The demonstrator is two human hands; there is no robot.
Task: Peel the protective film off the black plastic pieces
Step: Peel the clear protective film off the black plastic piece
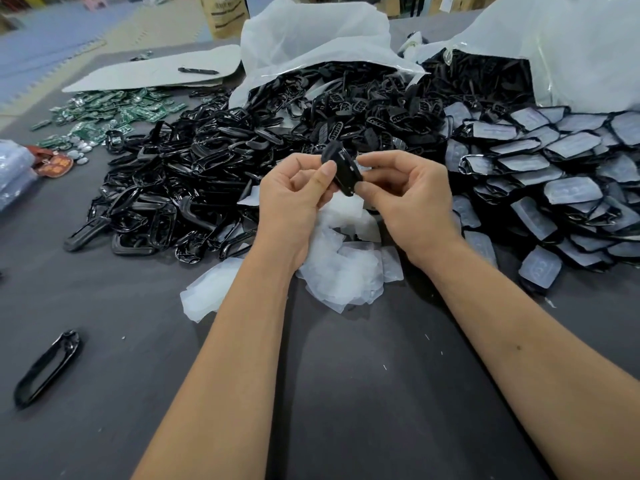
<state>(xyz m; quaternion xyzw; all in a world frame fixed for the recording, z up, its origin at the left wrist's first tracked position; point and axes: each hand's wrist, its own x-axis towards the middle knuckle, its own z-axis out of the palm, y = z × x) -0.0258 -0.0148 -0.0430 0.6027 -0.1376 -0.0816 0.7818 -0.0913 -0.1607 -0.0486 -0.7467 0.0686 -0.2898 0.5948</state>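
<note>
Above a grey surface (346,393), at the middle of the view, both hands hold one black plastic piece (341,171) between them. The left hand (294,195) has its grip closed on the piece, thumb laid along the near edge and curled fingers behind it. The right hand (405,192) pinches the piece's other side, thumb at the lower end and fingertips at the upper edge. The piece stands tilted, its upper end leaning away from the person; whether film still covers it cannot be told. Directly below the hands lies a heap of translucent peeled film (332,265), spread on the surface. To the right, a pile of film-covered black pieces (554,178) overlaps like scales, spilling from a clear plastic bag (571,46). Behind the hands, a mound of black frames and button pads (242,150) pours from a white plastic bag (311,36). At the far left sits a scatter of green circuit boards (114,112) beside a flat grey board (156,72). A single black frame (46,368) lies alone near the left edge, well apart from the piles.
</note>
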